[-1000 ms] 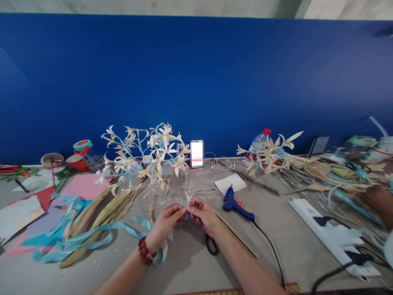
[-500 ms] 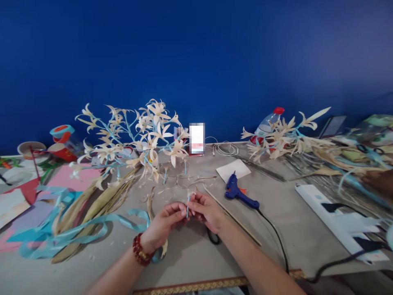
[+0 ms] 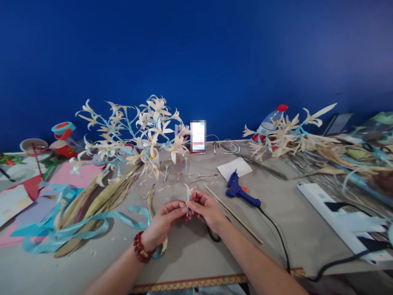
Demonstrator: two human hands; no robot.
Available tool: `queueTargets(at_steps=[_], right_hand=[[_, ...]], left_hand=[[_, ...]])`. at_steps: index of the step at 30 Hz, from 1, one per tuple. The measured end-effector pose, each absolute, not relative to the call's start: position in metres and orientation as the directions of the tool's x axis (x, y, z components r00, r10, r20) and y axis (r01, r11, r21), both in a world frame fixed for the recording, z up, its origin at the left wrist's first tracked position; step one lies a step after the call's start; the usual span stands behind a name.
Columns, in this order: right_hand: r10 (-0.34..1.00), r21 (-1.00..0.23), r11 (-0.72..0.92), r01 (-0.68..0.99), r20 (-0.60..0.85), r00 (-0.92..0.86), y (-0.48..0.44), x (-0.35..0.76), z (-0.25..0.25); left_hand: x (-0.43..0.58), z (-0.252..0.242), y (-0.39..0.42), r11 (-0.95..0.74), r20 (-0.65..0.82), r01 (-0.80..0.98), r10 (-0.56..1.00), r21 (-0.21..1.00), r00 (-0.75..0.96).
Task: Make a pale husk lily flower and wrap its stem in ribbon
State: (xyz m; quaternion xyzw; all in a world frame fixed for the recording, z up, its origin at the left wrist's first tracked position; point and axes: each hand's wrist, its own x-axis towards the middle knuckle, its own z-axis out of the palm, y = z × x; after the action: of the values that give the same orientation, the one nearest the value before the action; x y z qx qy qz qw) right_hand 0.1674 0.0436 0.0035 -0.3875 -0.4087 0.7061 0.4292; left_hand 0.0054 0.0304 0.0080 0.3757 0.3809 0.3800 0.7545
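Pinching a small cream flower [image 3: 188, 189] by its thin blue stem [image 3: 187, 212], both hands meet to the left of the hot-glue gun [image 3: 242, 193]. The left hand [image 3: 170, 216] has thumb and forefinger at the lower part of the stem; the right hand [image 3: 204, 207] pinches higher, near the petals. Held at two points, so slight a stem is probably easier to keep from twisting, and the petals stay up, clear of the fingers. How firmly either hand presses, I cannot tell.

The gun lies on its side, its nozzle over the white card [image 3: 241, 167], perhaps so that drips miss the tabletop, and its handle points toward the right arm's side, presumably for easy reach. A slender stick [image 3: 235, 214] lies between the gun and the right forearm. Light blue ribbon [image 3: 138, 225] and dried husks [image 3: 102, 200] lie well left of the gun, seemingly handy to the left hand. Beyond and left of the gun, the big lily spray [image 3: 160, 129] spreads freely, likely to spare its blooms from crushing.
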Motion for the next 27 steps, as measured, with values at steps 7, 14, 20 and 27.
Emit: queueTargets(at_steps=[7,14,20,27], right_hand=[[0.938,-0.916,-0.262,-0.304,-0.168,-0.302,0.0458,0.1691,0.0014],[0.928,-0.940,-0.265,-0.215,-0.188,-0.323,0.0475,0.1723,0.0008],[0.935,-0.935,-0.262,-0.239,-0.184,-0.303,0.0479,0.1733,-0.0018],[0.930,-0.936,-0.261,-0.238,-0.177,-0.322,0.0468,0.1720,-0.0014]], left_hand=[[0.0056,0.0085,0.0287,0.368,-0.248,-0.260,0.883,0.893,0.398],[0.0077,0.0099,0.0291,0.300,-0.216,-0.223,0.917,0.927,0.336],[0.0046,0.0047,0.0294,0.336,-0.248,-0.255,0.913,0.907,0.323],[0.0041,0.0040,0.0311,0.428,-0.293,-0.357,0.880,0.830,0.373]])
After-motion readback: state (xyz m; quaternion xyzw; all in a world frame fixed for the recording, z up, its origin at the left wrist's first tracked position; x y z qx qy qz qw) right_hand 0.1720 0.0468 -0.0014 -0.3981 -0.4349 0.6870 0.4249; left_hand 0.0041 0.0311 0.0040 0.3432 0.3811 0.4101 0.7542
